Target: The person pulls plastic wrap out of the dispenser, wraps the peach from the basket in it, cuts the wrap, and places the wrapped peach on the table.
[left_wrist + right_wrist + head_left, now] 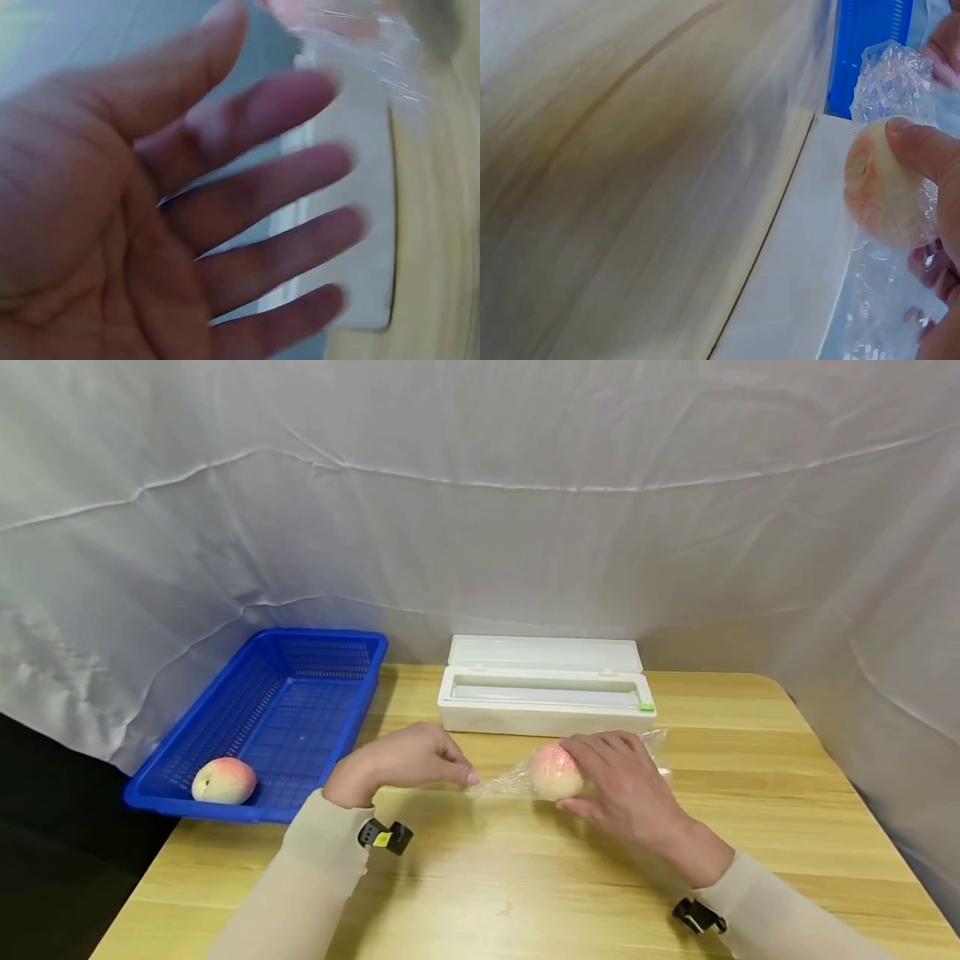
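Note:
A peach (555, 772), pink above and pale below, is wrapped in clear plastic film (510, 780) and raised over the table. My right hand (626, 785) grips it between thumb and fingers. In the right wrist view the thumb lies across the peach (889, 184), and crinkled film (892, 82) sticks out at both ends. Near the film's left tail is my left hand (416, 764). The left wrist view shows its palm and slightly bent, spread fingers (262, 169), with no film visible between thumb and fingers; whether a fingertip touches the tail I cannot tell.
Behind the hands stands a white film box (547, 720), lid raised, a roll inside and a green tab at its right end. To the left, a blue basket (356, 718) holds another peach (224, 780). A grey curtain (525, 543) hangs behind the wooden table (495, 893).

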A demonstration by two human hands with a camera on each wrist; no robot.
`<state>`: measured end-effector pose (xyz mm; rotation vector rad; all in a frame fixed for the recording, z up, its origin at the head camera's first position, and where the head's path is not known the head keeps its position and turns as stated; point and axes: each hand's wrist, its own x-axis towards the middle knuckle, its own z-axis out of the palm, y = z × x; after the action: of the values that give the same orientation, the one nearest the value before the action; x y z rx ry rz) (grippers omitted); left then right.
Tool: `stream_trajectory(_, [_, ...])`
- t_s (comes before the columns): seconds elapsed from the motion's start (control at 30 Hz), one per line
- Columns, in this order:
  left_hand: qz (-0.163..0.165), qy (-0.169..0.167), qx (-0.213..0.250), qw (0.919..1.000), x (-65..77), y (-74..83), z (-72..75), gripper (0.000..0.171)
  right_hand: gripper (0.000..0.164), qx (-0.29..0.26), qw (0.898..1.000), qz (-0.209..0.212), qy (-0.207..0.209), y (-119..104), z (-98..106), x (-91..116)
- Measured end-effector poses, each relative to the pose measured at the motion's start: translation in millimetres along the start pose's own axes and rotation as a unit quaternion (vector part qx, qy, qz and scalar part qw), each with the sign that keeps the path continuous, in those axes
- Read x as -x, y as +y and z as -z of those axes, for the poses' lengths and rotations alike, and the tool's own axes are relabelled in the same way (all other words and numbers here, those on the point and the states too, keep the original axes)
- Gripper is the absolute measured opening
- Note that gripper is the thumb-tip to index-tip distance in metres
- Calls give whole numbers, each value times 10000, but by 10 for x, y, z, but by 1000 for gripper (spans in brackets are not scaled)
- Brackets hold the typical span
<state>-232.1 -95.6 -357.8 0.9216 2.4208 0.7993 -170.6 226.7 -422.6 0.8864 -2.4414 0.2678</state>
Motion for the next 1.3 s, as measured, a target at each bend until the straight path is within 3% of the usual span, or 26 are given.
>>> stream_trajectory(0.1, [-57, 417, 9, 9991, -94, 134, -78, 52, 80, 115, 9986, 454, 256, -46, -6, -3])
stream_trajectory(0.2, [-297, 341, 44, 9990, -242, 284, -249, 93, 78, 205, 9947, 888, 470, -136, -25, -42])
stream_trajectory(0.27, [-524, 112, 47, 9985, -319, 347, -350, 95, 77, 228, 9933, 1024, 489, -199, -30, -72])
stream_trajectory(0.37, [-679, -5, -3, 9977, -368, 373, -442, 76, 88, 245, 9942, 1010, 276, -268, 5, -98])
stream_trajectory(0.43, [-659, -12, -102, 9978, -372, 370, -464, 59, 102, 249, 9962, 837, -52, -285, 72, -121])
stream_trajectory(0.5, [-555, -11, -316, 9980, -369, 364, -472, 57, 114, 196, 9966, 544, -595, -286, 170, -168])
stream_trajectory(0.6, [-499, -30, -752, 9959, -373, 367, -478, 58, 115, -115, 9855, 68, -1692, -264, 299, -297])
stream_trajectory(0.7, [-512, -105, -871, 9948, -377, 378, -497, 59, 88, -669, 9614, -315, -2650, -196, 337, -412])
stream_trajectory(0.83, [-501, -226, -607, 9966, -372, 362, -522, 60, 39, -1393, 9359, -644, -3170, -7, 347, -454])
stream_trajectory(1.0, [-371, -54, -223, 9990, -322, 293, -496, 61, 7, -1939, 9244, -925, -3152, 258, 400, -406])
stream_trajectory(1.1, [-347, 110, 77, 9993, -286, 263, -482, 62, 8, -2275, 9213, -1318, -2865, 391, 429, -375])
stream_trajectory(1.3, [-478, 310, 798, 9952, -269, 238, -531, 67, 11, -3067, 9044, -2068, -2127, 532, 464, -357])
